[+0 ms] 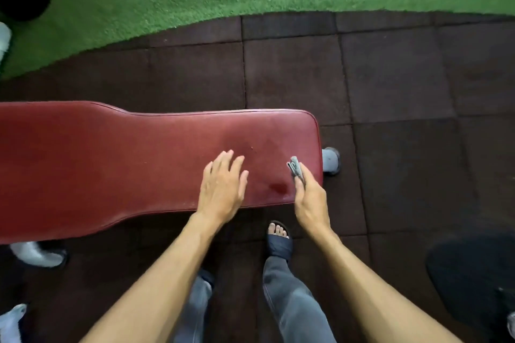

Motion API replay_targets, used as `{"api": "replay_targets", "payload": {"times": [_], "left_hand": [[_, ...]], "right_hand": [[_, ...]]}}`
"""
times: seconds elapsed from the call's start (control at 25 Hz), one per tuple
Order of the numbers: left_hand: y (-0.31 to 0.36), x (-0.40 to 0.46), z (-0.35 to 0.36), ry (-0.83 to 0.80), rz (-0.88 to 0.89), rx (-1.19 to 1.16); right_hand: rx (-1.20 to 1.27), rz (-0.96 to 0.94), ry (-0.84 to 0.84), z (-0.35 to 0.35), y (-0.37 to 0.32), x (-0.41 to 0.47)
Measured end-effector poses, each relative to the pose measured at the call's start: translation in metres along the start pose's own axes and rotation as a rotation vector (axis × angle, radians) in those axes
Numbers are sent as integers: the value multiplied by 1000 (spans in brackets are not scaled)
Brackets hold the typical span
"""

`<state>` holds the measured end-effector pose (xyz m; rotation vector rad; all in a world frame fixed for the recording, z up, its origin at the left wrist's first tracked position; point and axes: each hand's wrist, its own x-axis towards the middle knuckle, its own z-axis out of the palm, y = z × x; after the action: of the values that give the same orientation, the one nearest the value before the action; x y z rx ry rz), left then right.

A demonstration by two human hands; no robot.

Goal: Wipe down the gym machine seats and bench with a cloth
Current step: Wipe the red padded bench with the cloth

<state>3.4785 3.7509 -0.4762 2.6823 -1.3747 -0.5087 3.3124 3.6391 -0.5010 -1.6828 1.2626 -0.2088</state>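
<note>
1. A red bench runs from the left edge over dark floor tiles.
2. The left hand is above the pad, open, fingers spread.
3. The right hand pinches a small grey cloth over the bench's right end.

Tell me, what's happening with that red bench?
A person stands over a red padded bench in a gym, looking down at it. Their right hand pinches a small bunched grey cloth near the bench's end. The left hand is open, fingers spread, over the pad. A dark spot shows on the padding between the two hands.
</note>
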Motion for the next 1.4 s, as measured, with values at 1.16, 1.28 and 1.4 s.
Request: {"api": "replay_targets", "payload": {"times": [1.16,1.28,1.4], "left_hand": [[-152,79,71,274,33,-14],[-156,76,68,254,51,-33],[-195,67,57,278,3,64]], "right_hand": [[-869,-471,-39,86,74,45],[-741,-172,222,107,22,121],[-637,-235,233,196,-51,119]]}}
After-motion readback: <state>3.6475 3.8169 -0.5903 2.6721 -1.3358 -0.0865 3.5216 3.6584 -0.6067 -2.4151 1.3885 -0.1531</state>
